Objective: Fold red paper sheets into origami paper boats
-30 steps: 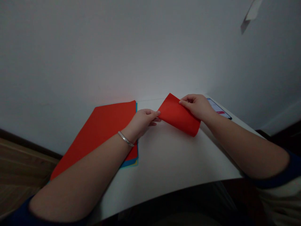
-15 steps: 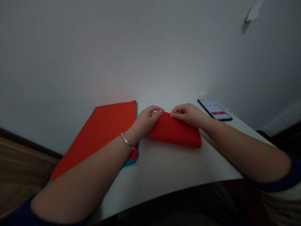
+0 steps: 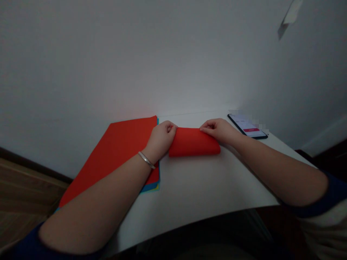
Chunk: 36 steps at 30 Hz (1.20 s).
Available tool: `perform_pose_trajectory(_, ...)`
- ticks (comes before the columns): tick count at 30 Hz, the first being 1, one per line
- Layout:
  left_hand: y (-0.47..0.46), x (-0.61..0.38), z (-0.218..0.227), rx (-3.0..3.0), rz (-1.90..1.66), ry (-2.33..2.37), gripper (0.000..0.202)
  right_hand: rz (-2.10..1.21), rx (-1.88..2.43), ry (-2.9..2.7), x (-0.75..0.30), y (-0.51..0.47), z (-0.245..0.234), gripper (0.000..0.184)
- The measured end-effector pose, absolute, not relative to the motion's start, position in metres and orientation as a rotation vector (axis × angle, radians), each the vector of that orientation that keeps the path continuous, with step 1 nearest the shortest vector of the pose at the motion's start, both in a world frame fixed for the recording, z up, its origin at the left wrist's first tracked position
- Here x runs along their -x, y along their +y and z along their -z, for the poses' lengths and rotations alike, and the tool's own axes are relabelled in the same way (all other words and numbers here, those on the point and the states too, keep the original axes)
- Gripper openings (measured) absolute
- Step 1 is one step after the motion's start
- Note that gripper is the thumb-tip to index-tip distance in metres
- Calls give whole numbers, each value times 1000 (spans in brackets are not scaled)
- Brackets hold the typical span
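A red sheet of paper lies folded over on the white table, its rounded fold towards me. My left hand, with a silver bracelet on the wrist, is closed in a pinch on the paper's left far corner. My right hand is closed in a pinch on the right far corner. Both hands hold the far edges together just above the table.
A stack of coloured paper with a red sheet on top lies at the left of the table, blue and yellow edges showing beneath. A phone with a lit screen lies at the far right. A white wall stands right behind the table.
The red paper was held tilted up; both hands brought its far edge down and folded it over. It now lies lower and more level, and my hands have moved apart to its corners.
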<state>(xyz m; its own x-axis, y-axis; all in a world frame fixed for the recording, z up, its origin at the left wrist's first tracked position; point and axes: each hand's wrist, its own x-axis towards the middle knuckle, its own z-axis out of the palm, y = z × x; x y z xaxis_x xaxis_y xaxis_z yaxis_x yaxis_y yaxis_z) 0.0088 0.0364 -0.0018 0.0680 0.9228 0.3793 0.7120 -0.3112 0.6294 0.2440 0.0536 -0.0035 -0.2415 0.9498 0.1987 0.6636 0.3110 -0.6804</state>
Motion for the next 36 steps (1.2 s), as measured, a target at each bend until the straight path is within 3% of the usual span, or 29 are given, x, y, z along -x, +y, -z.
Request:
perform_pose_trajectory(18,40,4,0,-2675,-498,1880,29,-155,1454,-2248,-247,73,15,22)
perform_pose_trajectory(25,38,1,-1,-2669,-578,1862,28,-161,1461,-2230,-246,73,12,20)
perform_pose_trajectory(36,41,1,2,-2741,-415,1845,31,-220,1502,-2188,-244,73,10,19)
